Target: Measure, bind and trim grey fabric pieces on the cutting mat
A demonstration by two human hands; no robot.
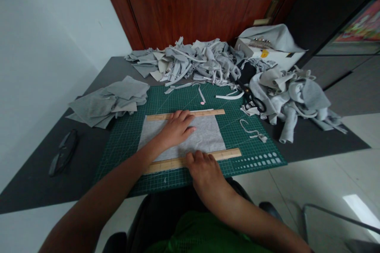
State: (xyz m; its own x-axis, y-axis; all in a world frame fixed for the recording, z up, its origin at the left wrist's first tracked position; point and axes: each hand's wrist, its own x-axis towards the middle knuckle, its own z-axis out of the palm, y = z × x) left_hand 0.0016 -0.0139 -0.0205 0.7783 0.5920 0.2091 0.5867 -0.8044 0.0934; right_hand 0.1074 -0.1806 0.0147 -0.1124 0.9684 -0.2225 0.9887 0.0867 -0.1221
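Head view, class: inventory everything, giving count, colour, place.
Table: 1, dark, centre
Mat: 1, green, on table
Cloth: 1, grey, on mat
Rulers: 2, tan, cloth's far and near edges
Strips: several, pale, on mat
Fabric stack: 1, grey, mat's far-left corner
Heaps: 2, grey, table's back and right
Scissors: 1, black, beside right heap
Glasses: 1, dark, table's left
Box: 1, white, back right
Door: 1, red-brown, behind table
Wall: 1, white, left
Cabinet: 1, dark, right
Floor: 1, pale, below table
Tube: 1, grey, lower right
Shirt: 1, green, bottom
Left hand: 1, bare, on cloth and far ruler
Right hand: 1, bare, on near ruler
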